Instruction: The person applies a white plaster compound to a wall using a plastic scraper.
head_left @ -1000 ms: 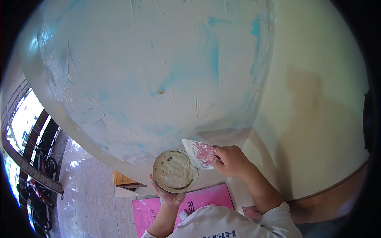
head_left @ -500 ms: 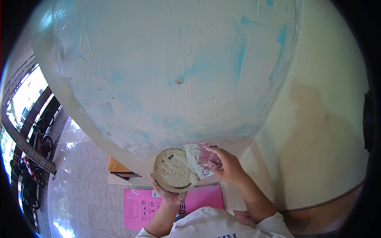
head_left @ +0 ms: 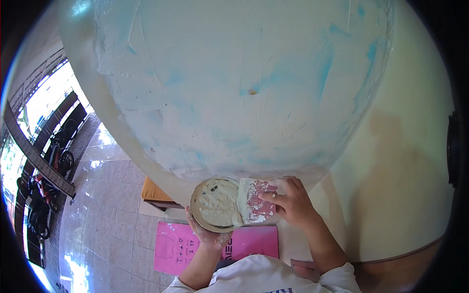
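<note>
My left hand (head_left: pixel 211 237) cups a round bowl (head_left: pixel 194 215) from below and from its left side. Inside lies thick off-white putty (head_left: pixel 215 202) with a few dark specks. A flat pink putty spreader (head_left: pixel 259 200), smeared with white paste, is in my right hand (head_left: pixel 293 202), fingers closed on its right side. Its left edge, coated in putty, rests over the bowl's right rim. Ahead of both hands rises a pale wall (head_left: pixel 234 117) with blue patches and uneven streaks of putty.
Below the bowl a pink cardboard box (head_left: pixel 254 241) lies on the tiled floor (head_left: pixel 112 219). A wooden stool with an orange-brown top (head_left: pixel 157 191) stands left, close to the wall. Parked motorcycles (head_left: pixel 49 190) are beyond the far-left opening. A cream wall (head_left: pixel 405 161) adjoins on the right.
The spreader has shifted slightly right and turned flatter at the bowl's rim, still in my right hand. My view has moved a little left, so the wall appears further right.
</note>
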The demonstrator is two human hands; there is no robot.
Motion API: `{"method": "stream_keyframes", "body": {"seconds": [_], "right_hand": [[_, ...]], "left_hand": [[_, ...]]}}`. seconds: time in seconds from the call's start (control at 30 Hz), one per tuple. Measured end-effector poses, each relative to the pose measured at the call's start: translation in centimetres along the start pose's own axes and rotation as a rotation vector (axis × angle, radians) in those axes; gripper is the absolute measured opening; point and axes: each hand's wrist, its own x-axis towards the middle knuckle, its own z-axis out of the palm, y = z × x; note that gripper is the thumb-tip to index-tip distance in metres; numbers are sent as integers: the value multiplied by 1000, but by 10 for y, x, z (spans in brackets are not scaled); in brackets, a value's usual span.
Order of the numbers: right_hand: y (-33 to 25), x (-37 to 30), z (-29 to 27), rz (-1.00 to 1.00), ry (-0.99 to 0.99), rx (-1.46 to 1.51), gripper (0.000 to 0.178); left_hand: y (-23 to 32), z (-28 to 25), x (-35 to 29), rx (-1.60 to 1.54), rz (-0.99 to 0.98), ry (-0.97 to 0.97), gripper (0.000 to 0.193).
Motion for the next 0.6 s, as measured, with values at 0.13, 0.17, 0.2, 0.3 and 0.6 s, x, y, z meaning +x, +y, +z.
{"method": "stream_keyframes", "body": {"seconds": [0.13, 0.17, 0.2, 0.3, 0.6], "right_hand": [[-15, 3, -5, -62, -9, -34, 53], [-20, 2, -4, -87, -14, -71, 45], [-24, 0, -2, -107, -19, -117, 37], [-28, -3, 18, -130, 15, -94, 33], [-32, 37, 44, -58, 130, 47, 30]], "left_hand": [[-5, -12, 4, 31, 52, 52, 76], [-6, -13, 2, 69, 90, 61, 74], [-10, -14, 4, 103, 120, 65, 73], [-18, -7, 3, 211, 132, -6, 74], [-9, -25, -3, 379, 120, -18, 79]]}}
